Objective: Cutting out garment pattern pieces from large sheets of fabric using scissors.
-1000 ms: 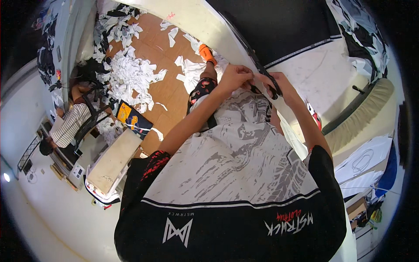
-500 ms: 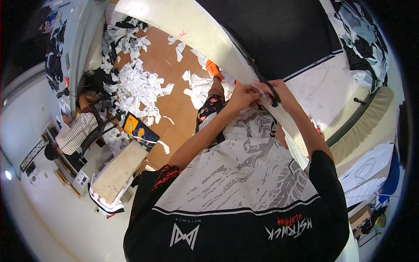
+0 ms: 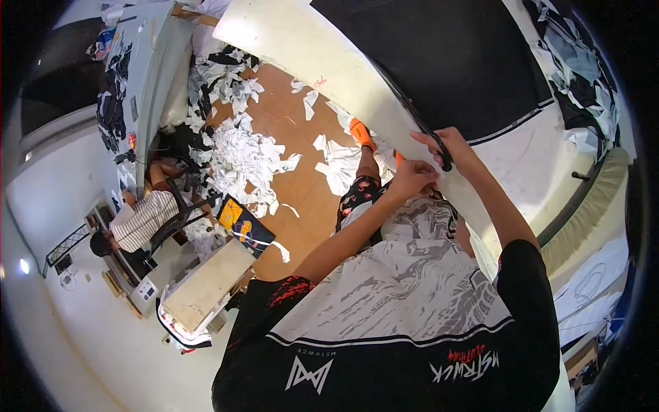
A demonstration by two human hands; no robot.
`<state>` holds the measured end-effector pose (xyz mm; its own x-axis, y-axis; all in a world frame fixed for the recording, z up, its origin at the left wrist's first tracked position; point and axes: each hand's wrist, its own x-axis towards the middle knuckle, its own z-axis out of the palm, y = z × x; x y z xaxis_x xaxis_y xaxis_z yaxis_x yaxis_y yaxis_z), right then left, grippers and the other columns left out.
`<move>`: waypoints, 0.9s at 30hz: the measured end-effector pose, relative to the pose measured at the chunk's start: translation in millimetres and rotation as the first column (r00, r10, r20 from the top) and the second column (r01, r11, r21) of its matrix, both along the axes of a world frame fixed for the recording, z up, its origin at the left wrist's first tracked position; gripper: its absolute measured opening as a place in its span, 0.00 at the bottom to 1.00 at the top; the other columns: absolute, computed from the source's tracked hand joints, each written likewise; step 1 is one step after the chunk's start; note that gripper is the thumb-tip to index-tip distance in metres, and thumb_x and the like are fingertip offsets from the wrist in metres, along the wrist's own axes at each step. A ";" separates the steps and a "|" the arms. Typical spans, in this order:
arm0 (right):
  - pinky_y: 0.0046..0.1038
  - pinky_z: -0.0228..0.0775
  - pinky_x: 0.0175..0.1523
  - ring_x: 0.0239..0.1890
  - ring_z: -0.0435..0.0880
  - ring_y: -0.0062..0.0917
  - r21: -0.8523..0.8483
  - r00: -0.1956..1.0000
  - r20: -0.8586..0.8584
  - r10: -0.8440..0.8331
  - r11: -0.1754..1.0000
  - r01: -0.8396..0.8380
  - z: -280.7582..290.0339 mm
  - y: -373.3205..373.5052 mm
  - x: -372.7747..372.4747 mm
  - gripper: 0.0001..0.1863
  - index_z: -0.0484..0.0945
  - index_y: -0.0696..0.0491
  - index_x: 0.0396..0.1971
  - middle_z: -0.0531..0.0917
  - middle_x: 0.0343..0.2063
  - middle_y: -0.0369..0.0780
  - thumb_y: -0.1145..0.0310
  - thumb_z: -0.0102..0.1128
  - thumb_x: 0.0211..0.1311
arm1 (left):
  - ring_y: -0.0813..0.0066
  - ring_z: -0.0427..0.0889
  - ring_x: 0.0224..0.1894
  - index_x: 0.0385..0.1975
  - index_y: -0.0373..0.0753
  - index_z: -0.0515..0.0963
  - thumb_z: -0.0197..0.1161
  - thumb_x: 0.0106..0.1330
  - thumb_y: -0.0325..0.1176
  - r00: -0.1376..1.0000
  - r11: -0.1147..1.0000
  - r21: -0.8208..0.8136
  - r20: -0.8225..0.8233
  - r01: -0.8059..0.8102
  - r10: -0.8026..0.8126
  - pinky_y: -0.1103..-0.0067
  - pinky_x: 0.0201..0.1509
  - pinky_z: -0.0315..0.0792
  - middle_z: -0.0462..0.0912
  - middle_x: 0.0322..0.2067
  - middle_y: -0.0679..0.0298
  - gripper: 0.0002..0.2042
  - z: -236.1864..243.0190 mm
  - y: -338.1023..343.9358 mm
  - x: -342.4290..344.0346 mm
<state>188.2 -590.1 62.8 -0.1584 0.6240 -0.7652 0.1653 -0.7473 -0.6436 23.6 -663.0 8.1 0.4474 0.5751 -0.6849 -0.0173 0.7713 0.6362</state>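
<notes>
Large black scissors [image 3: 443, 155] are gripped in my right hand [image 3: 455, 147] at the inner edge of the cream table [image 3: 295, 41]; their dark length lies along that edge, so the tips are hard to tell. My left hand [image 3: 417, 176] is just below and left of them, fingers pinched over my lap, holding something small I cannot make out. Beneath it lies grey-and-white patterned fabric [image 3: 419, 233] of my top. A large black fabric piece [image 3: 439, 62] with a narrow striped border covers the table top beyond the scissors.
A co-worker in a striped shirt [image 3: 147, 216] sits at the left in a black chair. Fabric scraps [image 3: 244, 165] litter the brown floor [image 3: 302, 233] beside my orange-clad foot [image 3: 360, 132]. A padded board [image 3: 206, 281] stands lower left; a curved padded piece [image 3: 583, 226] is at right.
My left hand has drawn slightly down, away from the right hand and scissors, which stay at the edge. The whole view has shifted, with the room appearing lower and farther right.
</notes>
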 end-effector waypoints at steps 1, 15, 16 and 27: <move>0.21 0.62 0.21 0.14 0.73 0.14 0.017 1.000 0.002 0.008 1.000 -0.008 -1.4 0.3 1.2 0.29 0.73 0.46 0.16 0.73 0.13 0.29 0.42 0.78 0.61 | 0.75 0.87 0.24 0.39 0.29 0.84 0.69 0.71 0.29 1.000 1.000 0.007 -0.008 0.003 -0.003 0.81 0.29 0.81 0.89 0.27 0.60 0.07 -0.1 0.9 0.9; 0.22 0.65 0.22 0.15 0.76 0.16 -0.028 0.994 -0.092 -0.052 0.998 0.050 9.8 -8.9 -16.8 0.29 0.74 0.47 0.18 0.76 0.15 0.31 0.42 0.79 0.61 | 0.51 0.84 0.51 0.42 0.45 0.88 0.75 0.65 0.41 0.601 0.239 0.868 -0.477 0.435 0.641 0.62 0.57 0.78 0.88 0.46 0.56 0.11 33.8 184.6 -144.3; 0.22 0.65 0.22 0.16 0.76 0.16 -0.023 0.991 -0.128 -0.044 0.999 0.042 7.2 -4.7 -22.3 0.28 0.75 0.48 0.18 0.76 0.15 0.31 0.43 0.79 0.62 | 0.41 0.74 0.67 0.56 0.48 0.85 0.75 0.64 0.48 0.572 0.231 0.850 -0.496 0.473 0.654 0.52 0.69 0.69 0.79 0.64 0.49 0.22 17.3 213.9 -163.3; 0.21 0.60 0.23 0.16 0.73 0.13 -0.079 0.999 0.007 -0.042 0.996 0.042 13.2 14.5 -51.1 0.24 0.77 0.50 0.20 0.75 0.14 0.30 0.50 0.76 0.68 | 0.41 0.42 0.85 0.80 0.50 0.64 0.64 0.58 0.78 0.468 0.215 0.632 -0.724 0.744 0.506 0.39 0.81 0.36 0.49 0.82 0.44 0.53 -9.9 305.5 -179.3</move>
